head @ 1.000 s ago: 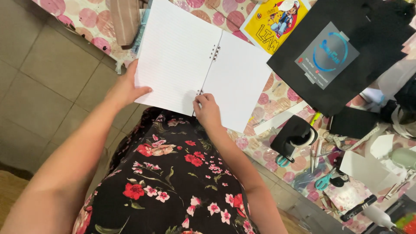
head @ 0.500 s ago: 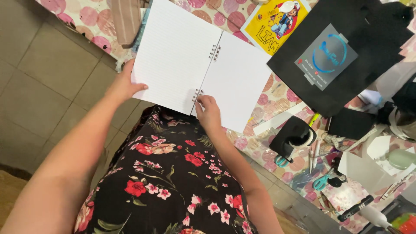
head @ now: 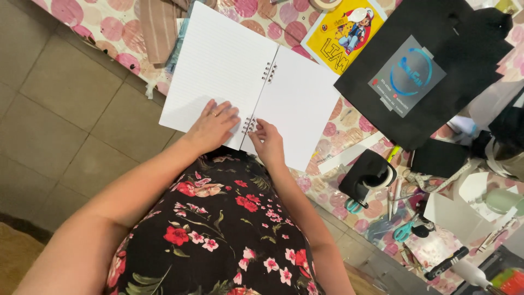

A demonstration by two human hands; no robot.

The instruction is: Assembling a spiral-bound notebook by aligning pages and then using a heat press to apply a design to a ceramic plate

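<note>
The notebook point(head: 256, 82) lies open; the left hand point(head: 210, 127) presses flat on its page, the right hand's point(head: 267, 143) grip pinches the lower binding rings point(head: 249, 125), the upper rings untouched.

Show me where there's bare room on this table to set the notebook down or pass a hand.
Little is free. One bare strip of dotted tablecloth lies between the open notebook, the black board and the tape dispenser. Right of the dispenser it is crowded: scissors, pens and paper scraps. The left hand presses the left page; the right hand is at the spiral binding.
</note>
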